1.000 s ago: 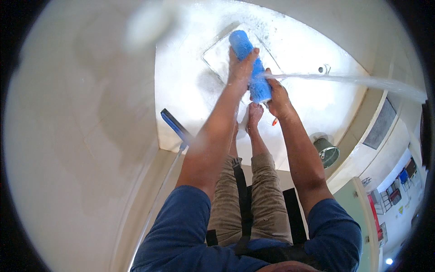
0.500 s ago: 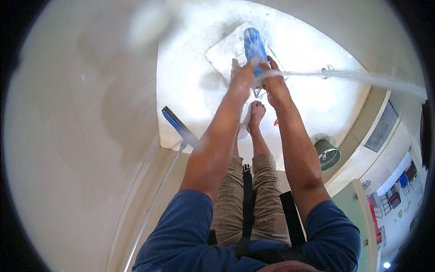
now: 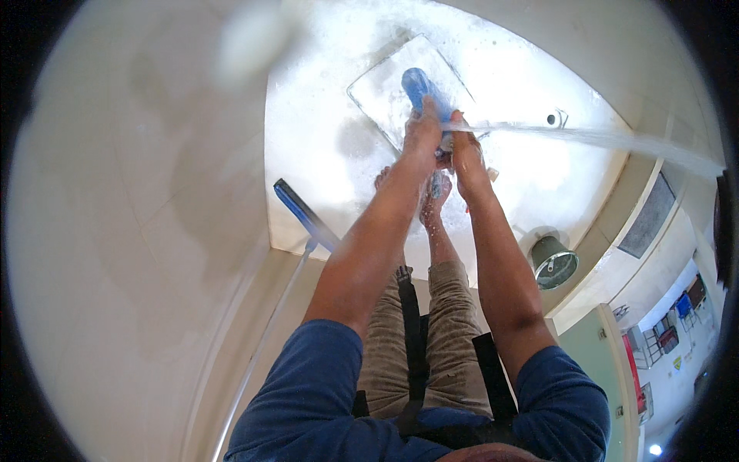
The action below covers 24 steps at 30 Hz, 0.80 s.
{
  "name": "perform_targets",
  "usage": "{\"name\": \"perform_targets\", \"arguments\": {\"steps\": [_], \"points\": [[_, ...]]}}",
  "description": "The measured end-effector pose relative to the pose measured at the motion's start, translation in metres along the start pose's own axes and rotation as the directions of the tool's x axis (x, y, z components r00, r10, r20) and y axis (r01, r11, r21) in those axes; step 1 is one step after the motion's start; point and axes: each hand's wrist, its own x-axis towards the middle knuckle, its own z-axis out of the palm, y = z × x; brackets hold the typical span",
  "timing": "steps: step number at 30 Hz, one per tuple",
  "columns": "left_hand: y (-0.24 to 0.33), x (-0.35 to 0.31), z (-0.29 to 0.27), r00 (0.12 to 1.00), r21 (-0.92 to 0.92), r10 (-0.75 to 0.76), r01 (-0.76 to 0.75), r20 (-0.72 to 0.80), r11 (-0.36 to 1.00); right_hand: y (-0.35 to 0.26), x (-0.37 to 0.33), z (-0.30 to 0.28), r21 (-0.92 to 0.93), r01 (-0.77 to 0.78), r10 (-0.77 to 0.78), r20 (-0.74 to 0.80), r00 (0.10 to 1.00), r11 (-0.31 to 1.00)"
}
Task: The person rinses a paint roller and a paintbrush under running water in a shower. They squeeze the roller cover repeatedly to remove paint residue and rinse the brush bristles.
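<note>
Here, the left hand (image 3: pixel 421 134) is clasped around a blue cylinder (image 3: pixel 416 82), a soft-looking, rounded tube whose far end pokes out beyond the fingers. The right hand (image 3: pixel 466 152) curls against the tube's nearer end, just beside the left; spray blurs the contact, and some of its fingers are hidden. A clear, ropey stream of water (image 3: pixel 608 138) comes in from the right and strikes between the two hands, breaking into droplets that fall past the wrists onto a bare foot (image 3: pixel 435 189).

Beyond and beneath the hands lies a flat, pale square panel (image 3: pixel 382 83) with thin dark edges, set cornerwise on a glossy white floor (image 3: pixel 319 131) speckled with grey grime. Away to the right of the right hand, a small round fitting (image 3: pixel 552 118) with a dark centre sits on that floor. Nearer the body from the right hand stands a dull green, round-mouthed bucket (image 3: pixel 554 263).

To the left of the left forearm, a squeegee (image 3: pixel 296 205) shows a straight blue-and-black head on a slim, pale, rod-like handle. Below the hands are wrinkled, brownish cloth trousers (image 3: pixel 454 339), crossed by a flat black woven strap (image 3: pixel 412 331).
</note>
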Motion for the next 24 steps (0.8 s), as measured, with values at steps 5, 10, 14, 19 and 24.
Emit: {"name": "perform_targets", "arguments": {"steps": [5, 10, 14, 19, 24], "points": [[-0.024, 0.004, -0.008, 0.981, -0.012, 0.173, -0.175, -0.089, 0.985, 0.015, -0.009, -0.004, 0.043, 0.05, -0.045, -0.118, 0.992, 0.998], [-0.023, 0.035, -0.02, 0.961, -0.28, 0.112, -0.039, 0.252, 0.959, 0.027, -0.023, -0.02, 0.618, -0.085, -0.019, 0.159, 0.987, 0.782], [-0.023, 0.038, -0.008, 0.973, -0.191, 0.179, -0.15, 0.143, 0.97, 0.019, -0.013, -0.017, 0.13, 0.088, -0.077, -0.09, 0.993, 0.988], [-0.001, 0.022, -0.011, 0.971, -0.413, 0.175, -0.094, 0.162, 0.906, 0.012, -0.014, -0.007, -0.319, 0.207, -0.24, -0.067, 0.968, 0.925], [-0.002, 0.025, -0.021, 0.941, -0.371, 0.297, -0.22, 0.164, 0.902, 0.009, -0.011, -0.008, 0.095, -0.088, 0.088, 0.006, 0.996, 0.992]]}}
